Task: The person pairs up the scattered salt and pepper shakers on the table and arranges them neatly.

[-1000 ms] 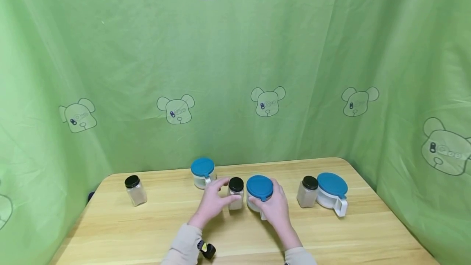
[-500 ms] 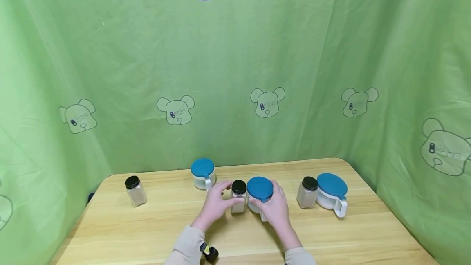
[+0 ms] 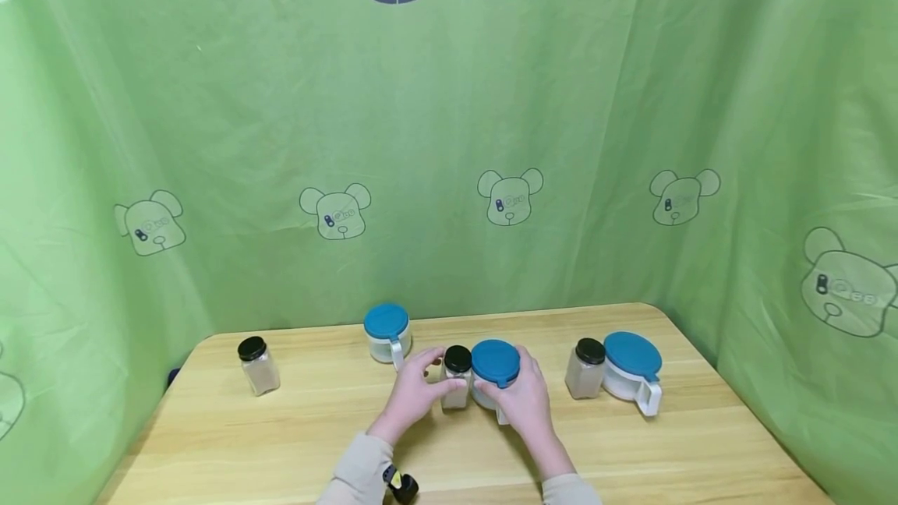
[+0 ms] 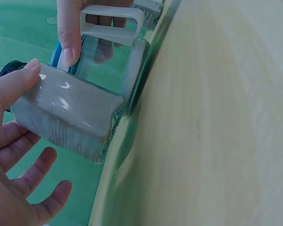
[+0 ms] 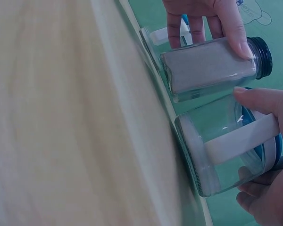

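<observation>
My left hand (image 3: pixel 409 397) holds a square glass spice jar (image 4: pixel 68 106) with a black lid and pale greyish contents. The thumb lies on the near side by the lid, with the fingers round the far side. Close on its right is a glass seasoning pot (image 3: pixel 495 362) with a blue lid and white handle. My right hand (image 3: pixel 528 400) grips this pot near its lid, thumb in front and fingers at the right. White contents cover the pot's bottom in the right wrist view. Both containers are upright, side by side.
A black-lidded jar (image 3: pixel 260 371) stands at far left. Behind my left hand is a small blue-lidded pot (image 3: pixel 386 321). To the right, another black-lidded jar (image 3: pixel 585 379) stands against a wide blue-lidded pot (image 3: pixel 633 354). A green curtain (image 3: pixel 421 271) hangs behind the wooden table (image 3: pixel 316 411).
My left hand has moved the spice jar right and slightly nearer, narrowing the gap to the seasoning pot. The right hand and its pot have stayed in place.
</observation>
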A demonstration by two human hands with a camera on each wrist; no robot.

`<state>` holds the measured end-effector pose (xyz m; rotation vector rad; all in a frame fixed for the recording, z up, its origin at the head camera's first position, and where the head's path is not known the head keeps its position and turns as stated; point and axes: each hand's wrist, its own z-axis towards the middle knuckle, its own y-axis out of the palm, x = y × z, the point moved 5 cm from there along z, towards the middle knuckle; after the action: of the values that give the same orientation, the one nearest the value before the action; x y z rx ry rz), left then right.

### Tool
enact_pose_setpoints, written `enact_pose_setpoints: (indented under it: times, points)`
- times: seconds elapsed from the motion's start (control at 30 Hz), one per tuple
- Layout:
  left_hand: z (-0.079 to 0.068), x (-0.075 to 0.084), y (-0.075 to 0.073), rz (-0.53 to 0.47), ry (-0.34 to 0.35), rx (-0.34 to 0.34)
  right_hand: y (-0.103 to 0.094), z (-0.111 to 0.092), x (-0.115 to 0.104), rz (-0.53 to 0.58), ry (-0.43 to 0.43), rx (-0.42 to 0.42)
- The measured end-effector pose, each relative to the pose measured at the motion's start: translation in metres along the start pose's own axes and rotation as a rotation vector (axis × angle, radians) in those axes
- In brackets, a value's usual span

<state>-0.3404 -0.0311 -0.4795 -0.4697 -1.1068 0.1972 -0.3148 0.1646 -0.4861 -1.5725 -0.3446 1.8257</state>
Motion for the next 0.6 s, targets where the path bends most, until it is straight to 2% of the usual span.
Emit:
enact_pose_setpoints:
  times: [0.6]
  points:
    - [0.0001, -0.0055, 0.0031, -0.031, -0.033, -0.013, -0.0030, -0.0061, -0.0061, -0.042, -0.027, 0.016]
